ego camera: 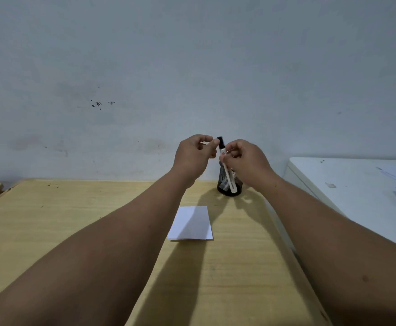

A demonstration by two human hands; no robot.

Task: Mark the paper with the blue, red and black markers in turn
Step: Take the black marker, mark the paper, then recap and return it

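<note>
Gripping a black-capped marker [225,161] above the mesh holder [230,188], right hand [244,158] closed on barrel, left hand [196,152] pinching near cap.

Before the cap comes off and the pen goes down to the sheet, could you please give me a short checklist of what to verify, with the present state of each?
1. Marker held: ok, the right hand has a grip on its white barrel, above the mesh pen holder.
2. Cap colour: black end up; whether black is due now in the sequence, cannot tell.
3. Left hand at the cap: ok, its fingertips are beside the cap; cap still on.
4. Paper in place: ok, flat on the wooden table, nearer than the holder.
5. Earlier marks on the paper: none visible, partly shadowed, cannot tell.
6. Paper held down: not ok, both hands are raised.
</note>
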